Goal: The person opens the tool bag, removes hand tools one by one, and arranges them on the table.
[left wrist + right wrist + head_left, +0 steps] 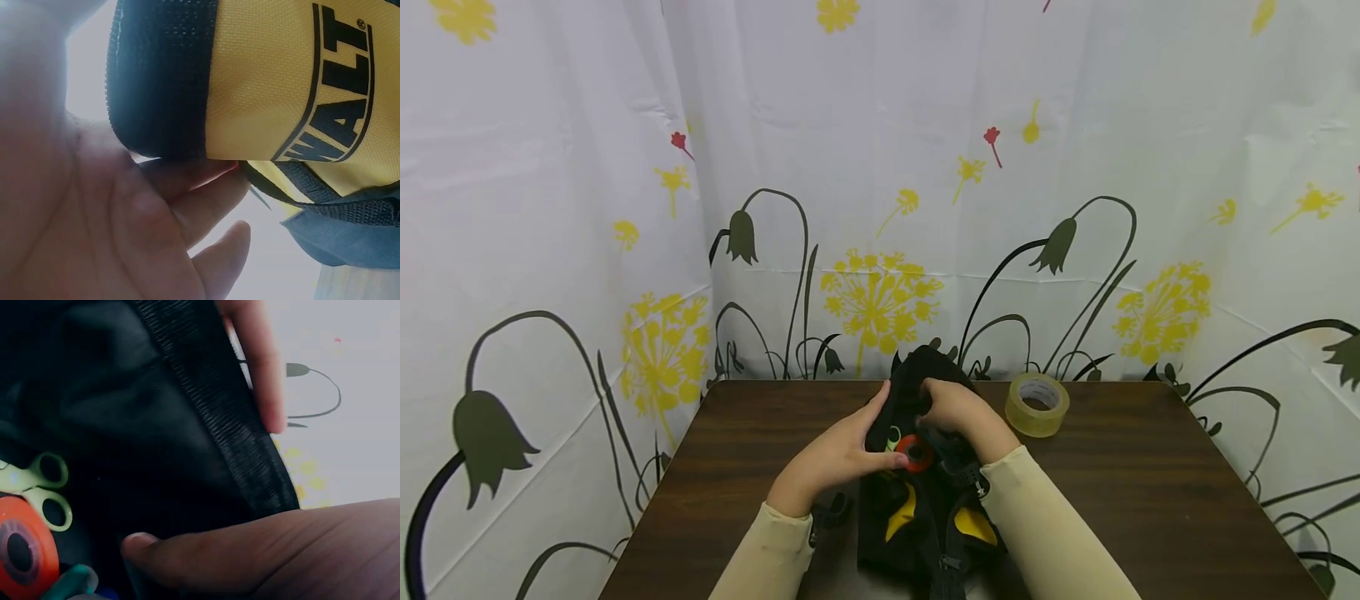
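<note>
A black tool bag with yellow side panels lies on the table, its mouth spread. My left hand grips its left edge, thumb inside by an orange ring-shaped item and fingers outside. Across the mouth, my right hand holds the far rim, one digit reaching down inside the dark lining; its other fingers are mostly hidden. Light-green scissors and a teal-ended item are inside, beside the orange item. Black rim webbing runs past a fingertip in the right wrist view.
A roll of clear packing tape stands right of the bag near the back edge of the brown wooden table. A white flower-printed curtain hangs behind and along both sides. Black straps trail from the bag's front.
</note>
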A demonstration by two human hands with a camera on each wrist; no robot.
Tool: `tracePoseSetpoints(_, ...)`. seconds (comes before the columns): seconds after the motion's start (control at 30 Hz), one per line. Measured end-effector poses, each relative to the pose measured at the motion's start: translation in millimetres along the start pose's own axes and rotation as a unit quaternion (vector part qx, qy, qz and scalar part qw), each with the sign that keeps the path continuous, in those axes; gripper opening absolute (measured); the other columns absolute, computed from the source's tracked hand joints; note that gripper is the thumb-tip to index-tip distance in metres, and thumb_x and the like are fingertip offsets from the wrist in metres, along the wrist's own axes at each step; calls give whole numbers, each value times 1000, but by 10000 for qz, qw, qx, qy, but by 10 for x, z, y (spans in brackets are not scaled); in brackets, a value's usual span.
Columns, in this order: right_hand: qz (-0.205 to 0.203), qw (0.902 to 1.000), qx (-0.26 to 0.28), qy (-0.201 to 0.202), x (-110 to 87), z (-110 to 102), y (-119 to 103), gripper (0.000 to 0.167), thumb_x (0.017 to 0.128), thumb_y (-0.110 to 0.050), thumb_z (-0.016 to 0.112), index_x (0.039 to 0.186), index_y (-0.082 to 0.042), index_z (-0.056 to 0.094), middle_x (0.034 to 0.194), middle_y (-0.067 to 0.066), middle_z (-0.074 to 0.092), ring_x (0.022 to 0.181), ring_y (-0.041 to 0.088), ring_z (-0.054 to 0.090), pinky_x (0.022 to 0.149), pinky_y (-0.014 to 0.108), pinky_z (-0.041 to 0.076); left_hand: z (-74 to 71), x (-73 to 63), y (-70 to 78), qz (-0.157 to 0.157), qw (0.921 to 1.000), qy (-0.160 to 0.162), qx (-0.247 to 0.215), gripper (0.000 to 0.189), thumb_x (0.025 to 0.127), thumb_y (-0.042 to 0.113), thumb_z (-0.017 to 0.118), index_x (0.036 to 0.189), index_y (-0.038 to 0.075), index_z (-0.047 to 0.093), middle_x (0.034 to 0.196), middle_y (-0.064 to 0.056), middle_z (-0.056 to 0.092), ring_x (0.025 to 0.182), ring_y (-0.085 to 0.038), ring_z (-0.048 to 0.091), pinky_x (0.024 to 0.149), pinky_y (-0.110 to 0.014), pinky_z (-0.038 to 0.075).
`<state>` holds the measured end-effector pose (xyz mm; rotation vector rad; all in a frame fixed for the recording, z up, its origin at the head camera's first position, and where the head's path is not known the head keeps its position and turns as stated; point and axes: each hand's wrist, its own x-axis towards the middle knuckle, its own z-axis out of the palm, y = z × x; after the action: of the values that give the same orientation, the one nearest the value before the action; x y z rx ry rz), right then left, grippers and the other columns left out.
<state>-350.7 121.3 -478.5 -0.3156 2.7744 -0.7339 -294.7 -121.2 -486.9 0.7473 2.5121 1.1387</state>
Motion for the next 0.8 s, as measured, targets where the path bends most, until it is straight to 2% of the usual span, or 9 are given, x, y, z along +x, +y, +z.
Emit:
tracePoseSetpoints(0.13, 105, 9996, -145, -240, -8, 80, 29, 52, 94, -17, 85, 140, -4, 64, 129, 14, 74, 112, 29, 70, 101, 51, 59, -8, -2, -3, 28, 10000, -3, 9, 121, 92, 72, 76, 176, 37, -3, 184, 5, 8, 169, -30, 25, 132, -62, 32)
tracePoseSetpoints(0.27, 93, 9992, -116, -363, -1, 148, 52, 70, 94, -17, 86, 155, -1, 55, 148, 19, 67, 133, 35, 66, 115, 54, 53, -10, 1, -8, 27, 10000, -16, 44, 120, 92, 72, 76, 177, 36, -2, 184, 6, 8, 169, -29, 26, 132, -61, 33)
tracePoseSetpoints(0.37, 101, 9995, -61, -303, 1, 171, 62, 78, 93, -14, 86, 160, 0, 50, 153, 21, 63, 138, 36, 64, 118, 55, 51, -8, 4, -5, 2, 10000, -1, 39, 121, 92, 73, 76, 177, 36, -2, 183, 8, 8, 168, -28, 26, 132, -61, 34)
tracePoseSetpoints(0.47, 102, 9997, -71, -225, 6, 175, 67, 77, 91, -11, 86, 159, 1, 51, 152, 21, 65, 134, 35, 65, 116, 55, 53, -9, 1, -1, -9, 10000, 26, 39, 121, 91, 73, 76, 177, 36, -1, 183, 7, 8, 168, -29, 27, 132, -61, 34)
tracePoseSetpoints(0.6, 90, 9997, -25, -206, 28, 181, 72, 57, 89, -9, 86, 142, -1, 66, 131, 15, 74, 112, 30, 70, 103, 51, 59, -13, -1, 1, -29, 10000, 27, 49, 121, 91, 73, 76, 177, 37, -2, 184, 7, 8, 168, -29, 26, 132, -61, 34)
tracePoseSetpoints(0.7, 75, 9997, 140, -172, 52, 197, 79, 37, 89, -8, 85, 125, -5, 74, 114, 10, 76, 95, 25, 67, 93, 47, 61, -16, 0, -3, -1, 10000, 20, 57, 120, 92, 73, 76, 176, 38, -3, 184, 6, 9, 168, -31, 27, 131, -62, 34)
tracePoseSetpoints(0.8, 47, 9995, 274, -143, 81, 220, 95, 32, 90, -7, 84, 121, -6, 76, 112, 9, 76, 91, 22, 65, 89, 45, 61, -14, 5, -10, 1, 10000, 11, 67, 119, 92, 73, 76, 174, 43, -4, 184, 5, 9, 168, -30, 27, 131, -62, 34)
